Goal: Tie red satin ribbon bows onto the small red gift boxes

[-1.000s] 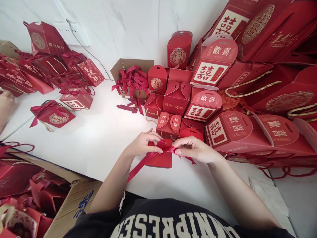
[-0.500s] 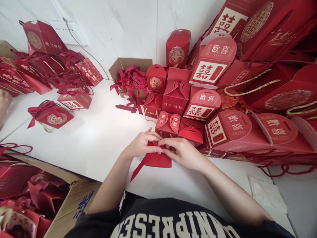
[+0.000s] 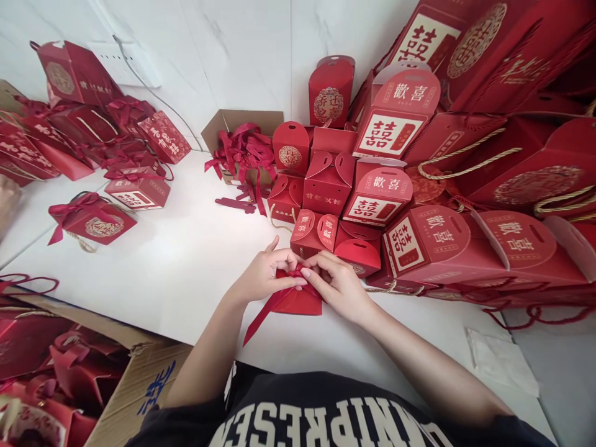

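A small red gift box (image 3: 302,304) rests on the white table in front of me, partly covered by my hands. Over its top runs a dark red ribbon (image 3: 261,320), one long tail hanging off to the lower left. My left hand (image 3: 274,273) pinches the ribbon between thumb and fingers at the left of the box. On the right side, my right hand (image 3: 333,282) pinches the ribbon too, its fingertips close to those of the left. The ribbon's knot or loop between the fingertips is mostly hidden.
Red gift boxes (image 3: 377,192) are stacked at the right. A cardboard box (image 3: 212,133) of ribbons stands by the wall. Ribbon-tied boxes (image 3: 105,223) lie at the left, near another person's hand (image 3: 7,195). A large carton (image 3: 139,385) holds more at lower left.
My fingers have shifted slightly on the ribbon; the right hand has turned so its thumb and index finger pinch at the middle. The left index finger has lifted. The box stays in place.
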`<act>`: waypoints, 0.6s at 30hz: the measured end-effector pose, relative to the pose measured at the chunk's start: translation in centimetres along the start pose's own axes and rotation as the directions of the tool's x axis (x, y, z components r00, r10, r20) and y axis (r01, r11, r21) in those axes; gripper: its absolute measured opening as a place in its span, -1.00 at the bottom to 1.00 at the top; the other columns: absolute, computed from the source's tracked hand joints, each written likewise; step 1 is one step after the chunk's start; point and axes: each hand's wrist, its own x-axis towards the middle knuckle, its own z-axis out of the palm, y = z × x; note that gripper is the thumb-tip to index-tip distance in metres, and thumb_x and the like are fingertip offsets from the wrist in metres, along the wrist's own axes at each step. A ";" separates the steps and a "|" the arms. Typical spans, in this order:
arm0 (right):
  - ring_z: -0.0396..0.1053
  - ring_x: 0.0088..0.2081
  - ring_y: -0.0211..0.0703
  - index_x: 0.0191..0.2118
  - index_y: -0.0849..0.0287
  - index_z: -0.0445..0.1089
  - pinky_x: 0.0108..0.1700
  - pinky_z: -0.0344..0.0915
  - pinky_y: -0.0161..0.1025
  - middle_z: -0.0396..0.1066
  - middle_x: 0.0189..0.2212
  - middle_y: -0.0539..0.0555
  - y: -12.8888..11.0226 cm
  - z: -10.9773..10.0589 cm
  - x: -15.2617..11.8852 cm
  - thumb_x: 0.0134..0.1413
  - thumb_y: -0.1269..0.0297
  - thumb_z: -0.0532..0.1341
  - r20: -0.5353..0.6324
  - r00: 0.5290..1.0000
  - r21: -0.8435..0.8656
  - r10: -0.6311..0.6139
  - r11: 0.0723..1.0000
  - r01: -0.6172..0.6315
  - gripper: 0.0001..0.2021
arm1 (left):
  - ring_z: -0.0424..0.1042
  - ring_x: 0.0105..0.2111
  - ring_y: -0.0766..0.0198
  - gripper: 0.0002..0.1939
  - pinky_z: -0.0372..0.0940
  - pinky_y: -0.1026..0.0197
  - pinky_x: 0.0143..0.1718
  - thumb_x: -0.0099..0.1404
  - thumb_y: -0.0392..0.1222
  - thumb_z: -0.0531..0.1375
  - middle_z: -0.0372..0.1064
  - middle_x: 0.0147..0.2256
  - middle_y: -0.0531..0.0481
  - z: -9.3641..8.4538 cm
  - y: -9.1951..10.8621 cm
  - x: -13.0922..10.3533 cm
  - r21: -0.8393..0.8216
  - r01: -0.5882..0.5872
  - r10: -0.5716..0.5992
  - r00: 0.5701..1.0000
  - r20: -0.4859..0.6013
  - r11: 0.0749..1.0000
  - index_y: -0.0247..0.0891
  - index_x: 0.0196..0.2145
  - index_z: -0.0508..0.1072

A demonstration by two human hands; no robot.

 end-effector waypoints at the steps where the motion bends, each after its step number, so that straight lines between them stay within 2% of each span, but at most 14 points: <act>1: 0.34 -0.32 -0.18 -0.22 0.13 0.44 -0.21 0.24 -0.26 0.38 -0.31 0.06 0.2 0.1 0.0 0.34 0.16 0.12 -0.012 1.000 0.014 -0.010 1.000 0.010 -0.79 | 0.54 -0.26 0.26 -0.72 -0.43 -0.10 0.41 0.29 -0.12 0.24 0.51 -0.49 0.11 0.0 0.0 0.0 -0.006 -0.002 0.002 1.000 0.009 1.000 -0.22 -0.42 0.19; 5: 0.37 -0.28 -0.15 -0.30 0.14 0.44 -0.17 0.29 -0.24 0.37 -0.34 0.08 0.9 0.2 -0.3 0.36 0.19 0.11 -0.080 0.994 0.091 -0.071 0.993 0.078 -0.76 | 0.48 0.01 0.17 -0.79 -0.43 -0.14 0.39 0.35 -0.14 0.17 0.56 -0.43 0.04 -0.2 -0.3 -0.2 -0.076 0.005 -0.003 1.000 0.029 0.997 -0.20 -0.39 0.21; 8: 0.38 -0.24 -0.14 -0.25 0.14 0.43 -0.16 0.31 -0.21 0.39 -0.29 0.10 1.3 0.4 -0.5 0.34 0.23 0.14 -0.147 0.978 0.099 -0.149 0.981 0.164 -0.83 | 0.46 0.04 0.17 -0.79 -0.42 -0.13 0.40 0.35 -0.14 0.18 0.57 -0.43 0.04 -0.2 -0.5 -0.2 -0.081 0.007 -0.005 1.000 0.028 0.997 -0.19 -0.39 0.21; 11: 0.39 -0.22 -0.11 -0.20 0.13 0.43 -0.15 0.31 -0.16 0.45 -0.28 0.09 1.7 1.0 -0.5 0.26 0.27 0.24 -0.171 0.955 0.024 -0.242 0.968 0.249 -0.93 | 0.47 0.03 0.18 -0.79 -0.42 -0.14 0.40 0.36 -0.14 0.17 0.58 -0.44 0.05 -0.2 -0.3 -0.2 -0.059 0.002 0.001 0.999 0.034 0.998 -0.19 -0.39 0.22; 14: 0.40 -0.22 -0.10 -0.23 0.10 0.42 -0.13 0.28 -0.12 0.53 -0.28 0.05 2.2 1.3 -0.4 0.21 0.34 0.28 -0.192 0.913 -0.102 -0.360 0.933 0.346 -0.97 | 0.48 0.01 0.19 -0.79 -0.41 -0.16 0.40 0.37 -0.13 0.16 0.58 -0.43 0.05 -0.2 -0.1 -0.1 -0.066 0.002 0.001 0.999 0.050 0.998 -0.20 -0.39 0.23; 18: 0.46 -0.16 -0.13 -0.19 0.09 0.40 0.09 0.20 0.00 0.57 -0.24 0.02 2.9 0.9 -0.1 0.23 0.46 0.24 -0.126 0.826 -0.231 -0.550 0.826 0.515 -0.89 | 0.50 -0.02 0.19 -0.78 -0.36 -0.17 0.40 0.40 -0.12 0.12 0.57 -0.45 0.05 -0.1 -0.4 0.0 -0.120 0.010 -0.004 0.999 0.049 0.993 -0.20 -0.40 0.24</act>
